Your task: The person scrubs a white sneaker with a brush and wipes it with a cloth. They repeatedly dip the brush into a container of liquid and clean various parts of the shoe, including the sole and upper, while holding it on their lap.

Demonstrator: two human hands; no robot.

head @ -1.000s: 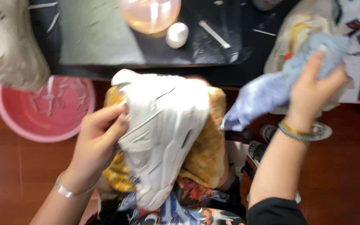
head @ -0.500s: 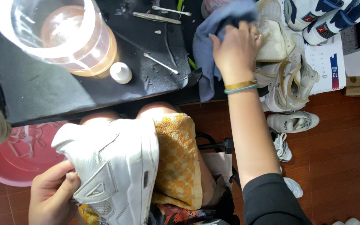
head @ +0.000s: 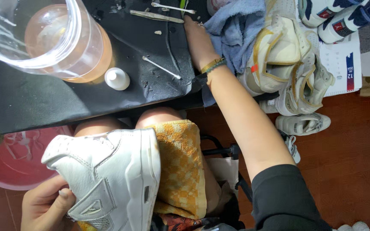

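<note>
White leather is resting on our lap at the lower left of the frame: we are steadying the white sneaker (head: 112,179) on the yellow towel (head: 180,167), our left hand (head: 43,205) curled around its heel. It is best to keep that grip firm so the shoe stays put. Farther up, our right hand (head: 198,38) is lying flat on the black tabletop (head: 43,102), fingers loose beside the blue cloth (head: 236,30), holding nothing that we can see.

reddish-brown wood floor (head: 347,171); black work table (head: 43,107); bright daylight from upper left.
</note>
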